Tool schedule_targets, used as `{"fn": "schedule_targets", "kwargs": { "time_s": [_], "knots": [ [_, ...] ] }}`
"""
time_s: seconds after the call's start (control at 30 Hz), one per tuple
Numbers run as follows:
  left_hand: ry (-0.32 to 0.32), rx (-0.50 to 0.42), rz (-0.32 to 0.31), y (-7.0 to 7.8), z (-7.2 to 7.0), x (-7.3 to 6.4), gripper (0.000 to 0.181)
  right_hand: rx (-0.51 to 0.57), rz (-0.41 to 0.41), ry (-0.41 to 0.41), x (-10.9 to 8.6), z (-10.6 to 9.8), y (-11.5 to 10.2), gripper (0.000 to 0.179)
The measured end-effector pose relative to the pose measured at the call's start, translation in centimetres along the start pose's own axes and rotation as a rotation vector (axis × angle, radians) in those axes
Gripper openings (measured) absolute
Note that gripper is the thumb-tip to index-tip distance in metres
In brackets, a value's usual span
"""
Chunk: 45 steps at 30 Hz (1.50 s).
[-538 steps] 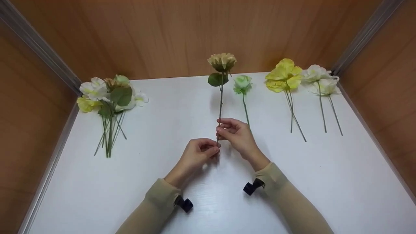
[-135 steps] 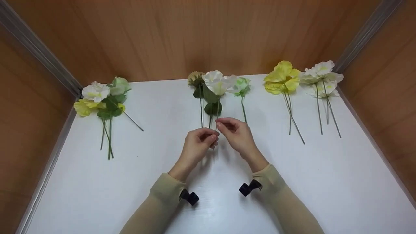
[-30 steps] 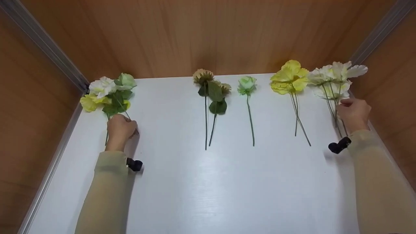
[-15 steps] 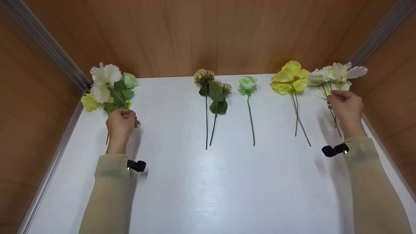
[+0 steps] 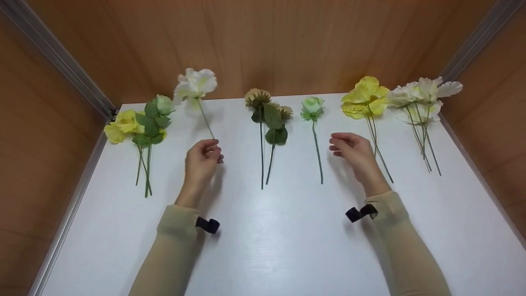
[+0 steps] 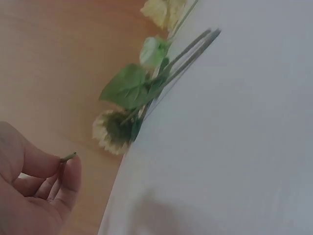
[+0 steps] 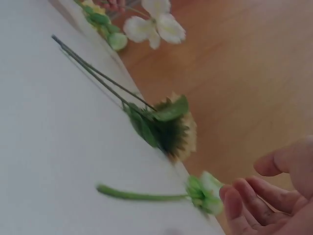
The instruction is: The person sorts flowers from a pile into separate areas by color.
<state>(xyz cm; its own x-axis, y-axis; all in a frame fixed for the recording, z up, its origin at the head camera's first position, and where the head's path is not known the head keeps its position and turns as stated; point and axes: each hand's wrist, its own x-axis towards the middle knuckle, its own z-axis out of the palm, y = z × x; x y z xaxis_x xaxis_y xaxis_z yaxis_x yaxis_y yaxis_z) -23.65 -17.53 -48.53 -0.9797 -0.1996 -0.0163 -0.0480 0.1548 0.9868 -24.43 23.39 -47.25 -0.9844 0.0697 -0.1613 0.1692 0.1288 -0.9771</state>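
1. Currently, the left hand pinches the stem of a white flower between thumb and fingertips; a short end of this stem sticks out there.
2. The white flower is raised above the table, its bloom seen in front of the wooden wall, toward the left part of the far edge.
3. The right hand holds nothing; its fingers are a little bent, and the thumb stands apart from them with a moderate gap.
4. This hand hovers between the green flower and the yellow flowers, hiding part of the yellow stems; whether it touches them, I cannot tell.
5. The green flower lies with its bloom at the far edge, right of the middle, and its stem toward the near edge.
6. Two tan flowers with dark leaves lie near the middle of the far edge.
7. At the far left corner rests a mixed bunch, yellow and pale green with leaves.
8. At the far right corner lies a white bunch, just beside the yellow flowers; some of its stems cross.
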Motion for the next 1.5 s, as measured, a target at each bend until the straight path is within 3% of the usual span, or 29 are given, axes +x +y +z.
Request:
{"fn": "schedule_targets", "kwargs": {
  "time_s": [0.27, 0.43, 0.53, 0.73, 0.93, 1.17, 1.5],
  "knots": [
    [-0.174, -0.027, 0.025, 0.8, 6.3, -3.8, 0.023, 0.096, 0.008, -0.155, -1.2, 8.1, 0.0, 0.039],
    [-0.260, -0.096, -0.002, 1.4, 8.6, -5.3, 0.021, 0.157, 0.014, -0.201, -1.9, 11.0, 0.2, 0.040],
    [-0.308, -0.101, 0.016, 1.3, 9.5, -6.1, 0.019, 0.163, 0.001, -0.214, -2.4, 11.9, 0.4, 0.039],
    [-0.385, -0.055, 0.060, 0.7, 10.6, -7.0, 0.019, 0.157, -0.083, -0.179, -3.2, 12.3, 0.9, 0.023],
    [-0.397, -0.050, 0.029, 0.6, 10.8, -7.4, 0.018, 0.137, -0.100, -0.151, -3.6, 12.3, 0.9, 0.017],
    [-0.473, -0.052, -0.017, 0.5, 10.6, -7.2, 0.017, 0.187, -0.129, -0.107, -3.4, 12.2, 0.5, 0.015],
    [-0.499, -0.107, -0.050, 0.3, 10.4, -6.9, 0.014, 0.267, -0.129, -0.175, -3.2, 11.6, 0.2, 0.026]
  ]
}}
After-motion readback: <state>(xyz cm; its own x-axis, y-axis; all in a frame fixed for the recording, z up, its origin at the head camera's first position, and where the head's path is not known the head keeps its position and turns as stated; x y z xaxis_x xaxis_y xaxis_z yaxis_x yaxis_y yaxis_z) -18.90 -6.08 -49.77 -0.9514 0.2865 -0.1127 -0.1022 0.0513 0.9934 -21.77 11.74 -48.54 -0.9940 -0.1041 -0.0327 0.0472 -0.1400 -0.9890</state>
